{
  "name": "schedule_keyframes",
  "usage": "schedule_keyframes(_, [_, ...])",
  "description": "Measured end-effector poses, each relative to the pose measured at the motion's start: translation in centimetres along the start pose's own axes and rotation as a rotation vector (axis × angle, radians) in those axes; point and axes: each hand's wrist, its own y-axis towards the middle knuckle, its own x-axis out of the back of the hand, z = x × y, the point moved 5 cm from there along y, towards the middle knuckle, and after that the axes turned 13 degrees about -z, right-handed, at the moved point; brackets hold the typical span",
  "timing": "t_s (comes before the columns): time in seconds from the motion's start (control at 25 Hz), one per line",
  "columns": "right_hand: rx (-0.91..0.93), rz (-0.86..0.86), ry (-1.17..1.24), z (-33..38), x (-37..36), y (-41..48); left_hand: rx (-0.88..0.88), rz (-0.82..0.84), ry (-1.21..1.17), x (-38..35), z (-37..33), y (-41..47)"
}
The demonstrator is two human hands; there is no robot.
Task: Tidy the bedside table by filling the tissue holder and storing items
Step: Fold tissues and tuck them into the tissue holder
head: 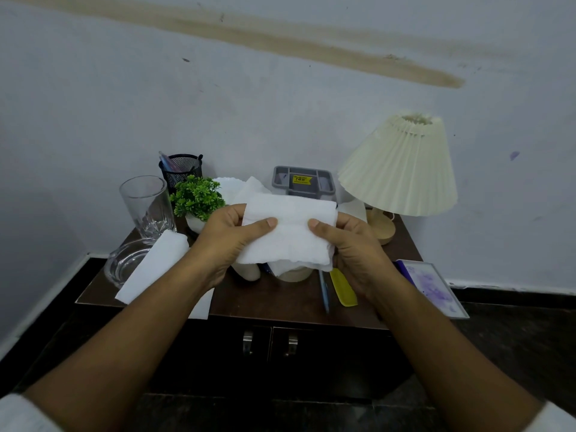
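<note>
At the far left edge of the worktop (pixel 274 296) a bowl (pixel 123 263) of clear glass sits just at the rim, with a tall glass (pixel 146 202) close behind it, so there is little room on that side. A spare tissue (pixel 154 271) lies slantwise against the bowl and its lower corner reaches the front edge. Behind, near the wall, stand a mesh cup (pixel 180 169) with pens and a small plant (pixel 196 196), close together. My left hand (pixel 224 241) holds the left end of the folded tissue (pixel 290 233) above the middle of the worktop: thumb on the near face, fingers curled behind, pinching the sheet. The tissue is lifted off the surface, roughly level, and its ragged lower edge hangs over a pale round thing I cannot make out. Past its top edge sits a grey box (pixel 304 182) with compartments and a yellow label, back by the wall. My right hand (pixel 353 244) pinches the right end the same way, thumb in front and fingers behind. Below that hand a pen (pixel 324 291) and a yellow strip (pixel 343 286) lie side by side, pointing at the front edge; the bare wood between my forearms is the only open patch. A lamp (pixel 402 166) fills the back right corner, and a frame (pixel 433 286) juts out over the right edge.
</note>
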Motion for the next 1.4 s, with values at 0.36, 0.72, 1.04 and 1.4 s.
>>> schedule_keyframes(0.36, [-0.039,0.138,-0.145,0.4,-0.1,-0.9,-0.019,-0.072,-0.008,1.1,-0.5,0.4])
schedule_keyframes(0.72, [-0.011,0.174,-0.064,0.7,-0.4,-0.8,0.197,0.06,-0.188,0.4,-0.5,-0.1])
schedule_keyframes(1.04, [0.028,0.181,-0.071,1.2,-0.2,-0.9,0.346,0.153,-0.265,-0.1,-0.3,-0.8])
schedule_keyframes(1.4, [0.057,0.206,-0.094,1.2,-0.5,-1.3,0.457,0.138,-0.336,0.1,-0.6,-1.4])
